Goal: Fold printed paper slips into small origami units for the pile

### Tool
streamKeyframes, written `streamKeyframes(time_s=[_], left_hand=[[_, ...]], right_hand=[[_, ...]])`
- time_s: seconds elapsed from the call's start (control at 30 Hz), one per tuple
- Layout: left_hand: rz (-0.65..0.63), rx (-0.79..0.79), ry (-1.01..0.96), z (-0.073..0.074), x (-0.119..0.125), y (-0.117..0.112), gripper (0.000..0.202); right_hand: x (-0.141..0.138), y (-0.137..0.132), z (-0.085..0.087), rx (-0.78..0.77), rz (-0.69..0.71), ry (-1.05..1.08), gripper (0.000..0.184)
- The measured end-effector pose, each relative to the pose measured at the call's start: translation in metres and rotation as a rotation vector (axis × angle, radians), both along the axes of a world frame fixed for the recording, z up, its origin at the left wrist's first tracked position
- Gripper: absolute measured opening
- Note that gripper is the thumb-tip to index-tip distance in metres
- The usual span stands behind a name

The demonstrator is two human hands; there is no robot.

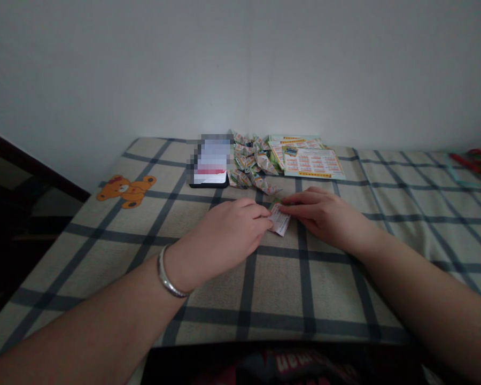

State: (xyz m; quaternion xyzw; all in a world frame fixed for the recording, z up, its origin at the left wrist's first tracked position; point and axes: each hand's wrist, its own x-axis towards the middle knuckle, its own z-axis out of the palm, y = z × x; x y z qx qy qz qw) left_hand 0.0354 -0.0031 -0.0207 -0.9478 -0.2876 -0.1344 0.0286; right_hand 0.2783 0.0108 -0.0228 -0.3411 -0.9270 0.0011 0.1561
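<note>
While a pale wall [240, 64] rises beyond the left hand [224, 235] and the right hand [331, 219], a desk [320, 283] covered in cream cloth with dark checks spreads beneath them and out to either side. Both bare forearms reach in from the near side, so the hands meet with their fingers pointing toward each other. Just beyond the right hand lies an overlapping spread of cards [315, 163], printed with red grids and yellow bands. Ahead of the left hand's fingers sits a cluster of pointed folded-paper pieces [244, 160], its nearest piece just past the fingertips. Left of that cluster, also beyond the left hand, a phone [211, 160] lies with its lit screen up, the display partly pixelated. Farther out to the left of the left hand is a flat orange teddy-bear figure [126, 190]. Smallest is a folded paper slip [281, 220], directly between the hands. Neither hand is nearer: the left fingertips hold its left edge, the right fingertips its far right part, and both are closed on it, though the left thumb is hidden. Its longer axis seems to run from near to far, crossing the line that joins the hands, and its near end lies uncovered between them.
</note>
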Motion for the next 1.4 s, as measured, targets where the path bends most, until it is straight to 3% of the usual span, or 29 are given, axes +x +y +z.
streamKeyframes(time_s=[0.33, 0.63, 1.4], left_hand=[[0.021, 0.035, 0.058, 0.003, 0.001, -0.007, 0.027], [0.045, 0.014, 0.111, 0.005, 0.002, -0.01, 0.02], [0.067, -0.061, 0.137, 0.008, 0.003, -0.011, 0.02]], right_hand=[[0.001, -0.002, 0.003, -0.014, 0.015, -0.007, 0.035], [-0.004, -0.012, 0.016, -0.02, 0.219, -0.032, 0.028], [-0.007, -0.015, 0.015, -0.103, 0.179, -0.085, 0.019]])
